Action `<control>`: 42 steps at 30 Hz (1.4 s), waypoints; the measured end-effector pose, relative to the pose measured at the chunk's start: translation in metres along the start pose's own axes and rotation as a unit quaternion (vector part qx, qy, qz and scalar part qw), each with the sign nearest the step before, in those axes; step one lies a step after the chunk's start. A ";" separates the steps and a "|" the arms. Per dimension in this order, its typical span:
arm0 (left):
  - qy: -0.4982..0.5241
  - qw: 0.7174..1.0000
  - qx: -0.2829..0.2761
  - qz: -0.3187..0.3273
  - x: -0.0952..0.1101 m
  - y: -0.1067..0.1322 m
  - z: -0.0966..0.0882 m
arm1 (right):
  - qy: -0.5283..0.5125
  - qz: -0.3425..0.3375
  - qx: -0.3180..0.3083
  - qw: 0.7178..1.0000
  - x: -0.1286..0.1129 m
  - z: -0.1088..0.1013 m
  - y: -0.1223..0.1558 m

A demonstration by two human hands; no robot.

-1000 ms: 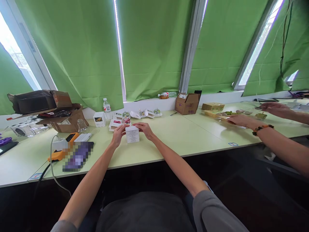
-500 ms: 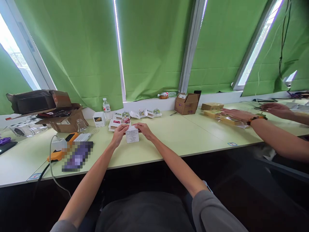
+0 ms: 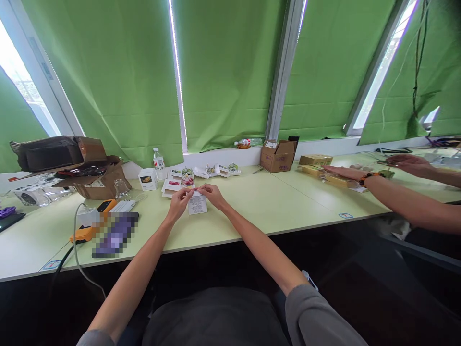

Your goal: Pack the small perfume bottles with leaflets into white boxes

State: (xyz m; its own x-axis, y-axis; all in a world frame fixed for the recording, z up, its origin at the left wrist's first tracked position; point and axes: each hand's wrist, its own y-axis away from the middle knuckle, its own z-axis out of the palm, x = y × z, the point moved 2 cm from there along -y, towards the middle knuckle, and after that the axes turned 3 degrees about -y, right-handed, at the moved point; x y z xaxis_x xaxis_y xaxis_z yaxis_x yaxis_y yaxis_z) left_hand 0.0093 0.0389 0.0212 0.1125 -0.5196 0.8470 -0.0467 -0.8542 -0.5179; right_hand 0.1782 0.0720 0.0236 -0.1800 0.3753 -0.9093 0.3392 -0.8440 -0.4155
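Note:
A small white box (image 3: 197, 205) with printed text on its near face stands on the pale green table (image 3: 252, 211) in front of me. My left hand (image 3: 179, 203) pinches the top of the box from the left. My right hand (image 3: 212, 194) pinches the same top edge from the right, and the fingertips of both hands meet above it. Just beyond the box lie a round clear item with red contents (image 3: 188, 180) and several flat white cards (image 3: 171, 186).
An open cardboard box (image 3: 94, 179) and an orange device (image 3: 86, 231) with a cable sit at the left. A water bottle (image 3: 157, 162) and a small white carton (image 3: 147, 178) stand by the sill. Another person's arms (image 3: 396, 199) reach over yellow boxes (image 3: 317, 159) at the right.
My fingers moved from the box's sides up onto its top and closed together there. The other person's hand reached further left across the yellow boxes.

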 end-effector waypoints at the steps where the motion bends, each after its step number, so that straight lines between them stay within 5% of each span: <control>1: -0.005 1.000 0.005 0.004 0.001 0.001 0.000 | 0.008 -0.005 0.001 1.000 0.001 0.000 -0.001; 42: -0.080 0.996 -0.019 0.034 -0.002 0.001 -0.009 | 0.069 -0.023 -0.024 0.997 -0.002 -0.006 0.001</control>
State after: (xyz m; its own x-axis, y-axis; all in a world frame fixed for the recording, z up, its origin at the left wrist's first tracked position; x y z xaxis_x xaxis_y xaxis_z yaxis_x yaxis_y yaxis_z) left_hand -0.0003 0.0392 0.0203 0.2639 -0.5688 0.7790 -0.0965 -0.8191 -0.5654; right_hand 0.1844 0.0726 0.0248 -0.0677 0.4646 -0.8829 0.3785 -0.8068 -0.4536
